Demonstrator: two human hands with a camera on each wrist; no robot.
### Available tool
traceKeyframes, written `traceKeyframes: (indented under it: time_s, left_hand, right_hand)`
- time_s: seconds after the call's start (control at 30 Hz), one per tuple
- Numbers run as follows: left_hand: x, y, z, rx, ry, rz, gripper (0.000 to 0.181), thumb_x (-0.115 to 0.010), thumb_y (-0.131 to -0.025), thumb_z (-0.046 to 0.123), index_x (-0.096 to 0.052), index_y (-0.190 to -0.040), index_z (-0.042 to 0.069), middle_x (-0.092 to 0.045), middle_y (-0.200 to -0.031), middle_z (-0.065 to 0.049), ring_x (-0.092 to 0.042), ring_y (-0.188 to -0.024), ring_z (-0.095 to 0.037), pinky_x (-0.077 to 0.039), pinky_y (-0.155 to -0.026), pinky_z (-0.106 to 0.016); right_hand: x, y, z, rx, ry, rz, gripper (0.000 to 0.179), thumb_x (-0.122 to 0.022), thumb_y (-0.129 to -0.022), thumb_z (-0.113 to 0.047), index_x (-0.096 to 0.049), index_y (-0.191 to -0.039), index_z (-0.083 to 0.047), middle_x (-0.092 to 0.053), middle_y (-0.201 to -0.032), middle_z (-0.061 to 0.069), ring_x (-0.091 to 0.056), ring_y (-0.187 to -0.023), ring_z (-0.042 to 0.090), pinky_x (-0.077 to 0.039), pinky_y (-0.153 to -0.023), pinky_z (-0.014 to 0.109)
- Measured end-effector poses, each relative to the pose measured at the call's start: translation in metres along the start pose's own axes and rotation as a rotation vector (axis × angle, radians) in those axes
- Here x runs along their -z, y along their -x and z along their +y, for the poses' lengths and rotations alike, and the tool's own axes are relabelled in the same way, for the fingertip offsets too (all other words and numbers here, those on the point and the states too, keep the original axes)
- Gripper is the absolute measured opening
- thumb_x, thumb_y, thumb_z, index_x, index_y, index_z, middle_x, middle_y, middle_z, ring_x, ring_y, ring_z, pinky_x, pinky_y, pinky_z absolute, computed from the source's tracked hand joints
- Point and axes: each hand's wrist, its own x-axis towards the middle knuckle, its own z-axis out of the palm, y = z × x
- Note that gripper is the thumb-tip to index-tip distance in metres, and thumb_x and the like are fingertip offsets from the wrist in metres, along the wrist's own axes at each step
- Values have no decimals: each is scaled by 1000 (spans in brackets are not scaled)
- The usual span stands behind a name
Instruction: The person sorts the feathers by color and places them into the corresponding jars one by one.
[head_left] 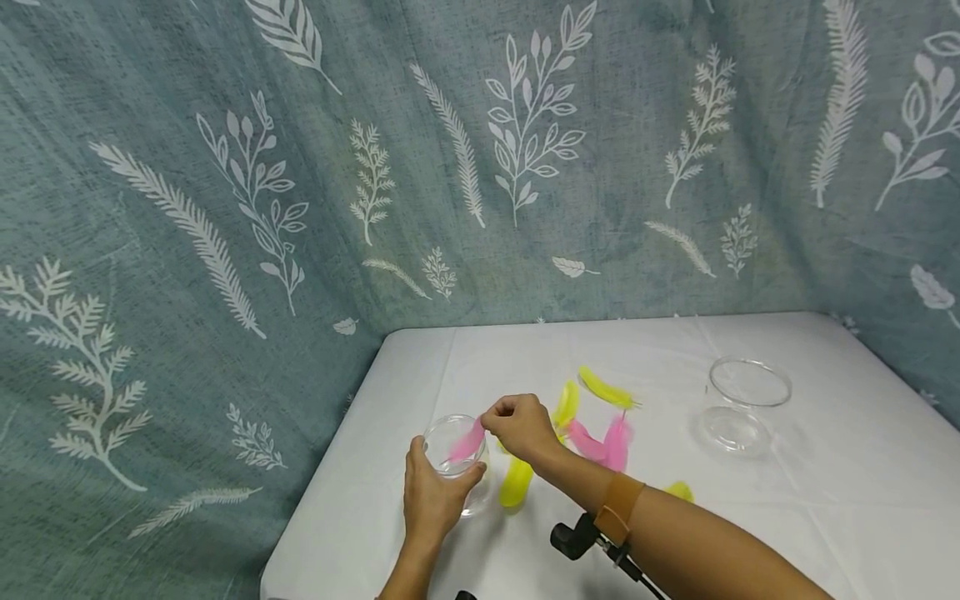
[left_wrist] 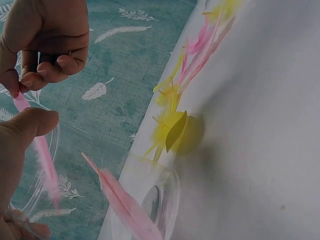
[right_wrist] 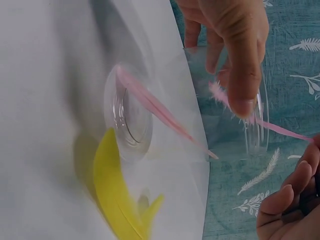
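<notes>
Near the left side of the white table (head_left: 345, 550), a clear jar (head_left: 476, 505) is gripped by the left hand (head_left: 435, 497), the thumb being set against one side of the rim and the fingers curled round the other. By the right hand (head_left: 519, 425), a pink feather (head_left: 467, 444) is pinched at its quill end between thumb and fingertips, and its downy end is held down within the mouth of the jar. Deeper in the same jar, another pink feather (right_wrist: 156, 107) is seen leaning at a slant, its vane toward the base and its quill pointed up. Just to the right of the jar, a yellow feather (head_left: 516, 484) is seen on the table. Beyond the right wrist, two more pink feathers (head_left: 618, 443) are laid close together, with a yellow one beside them and a curved yellow feather (head_left: 604, 390) farther back. Another bit of yellow (head_left: 679, 490) is mostly hidden by the right forearm. Well apart, toward the table's right side, a second clear jar (head_left: 789, 388) is stood upright. A camera (head_left: 574, 537) is fastened to the right wrist by a brown strap (head_left: 619, 508). Behind everything, a blue-green curtain (head_left: 450, 50) printed with white leaves is hung.
</notes>
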Motion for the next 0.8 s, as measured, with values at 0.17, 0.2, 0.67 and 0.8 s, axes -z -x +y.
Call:
traceKeyframes:
  time_s: [0.17, 0.2, 0.67, 0.8]
  left_hand:
    - [0, 0, -1, -10, -3, 0, 103, -88, -60, 49, -36, -138, 6, -49, -127, -15, -53, -108, -36, -44, -88, -55]
    - [0, 0, -1, -15, -2, 1, 103, -88, -60, 48, -36, -138, 6, -49, -127, -16, -53, -108, -36, -44, -87, -54]
    - [0, -1, -1, -18, -10, -9, 103, -87, -61, 49, -36, -138, 4, -48, -128, -16, -51, -114, -37, -43, -90, -54]
    - [0, -1, -1, -13, -10, -10, 102, -87, -61, 49, -36, -138, 4, -48, -128, -16, -51, -114, -37, -43, -89, -54]
  right_hand:
    - [-5, 0, 5, -1, 23, -5, 12, -69, -80, -17, -69, -69, -11, -61, -66, -2, -52, -61, 16, -44, -54, 30]
    - [-6, 0, 6, -3, 26, -6, 12, -69, -80, -17, -69, -69, -11, -61, -65, -2, -52, -62, 16, -44, -54, 30]
    - [-13, 5, 14, -3, 65, -49, 15, -73, -82, -22, -68, -71, -12, -61, -68, -3, -52, -64, 16, -44, -56, 31]
    - [-12, 7, 16, -3, 56, -59, 16, -72, -82, -22, -68, -71, -12, -61, -70, -2, -52, -64, 16, -44, -56, 31]
